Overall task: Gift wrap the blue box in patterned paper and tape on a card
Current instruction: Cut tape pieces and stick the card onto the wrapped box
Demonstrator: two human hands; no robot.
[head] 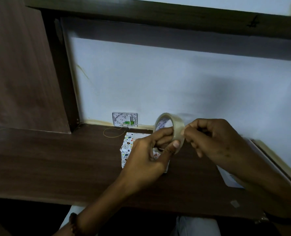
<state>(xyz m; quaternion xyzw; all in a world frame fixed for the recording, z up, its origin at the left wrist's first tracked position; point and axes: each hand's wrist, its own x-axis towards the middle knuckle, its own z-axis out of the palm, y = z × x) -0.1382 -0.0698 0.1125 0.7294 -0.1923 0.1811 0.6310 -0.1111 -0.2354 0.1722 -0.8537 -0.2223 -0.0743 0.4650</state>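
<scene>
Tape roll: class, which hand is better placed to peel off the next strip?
Right. The right hand has its fingertips pinched at the tape roll's outer edge, while the left hand grips the roll through its core, steadying it above the wrapped box.

both forearms reach in from the near edge of the desk and meet above its middle. the left hand (pixel 150 150) is raised off the desk, its grip closed on a roll of clear tape (pixel 170 129): fingers curled through the ring, thumb pressed on the outer band. the right hand (pixel 212 138) comes in from the right, fingers bunched, thumb and forefinger pinched at the roll's right rim. a beaded band circles the left wrist, a dark one the right.
</scene>
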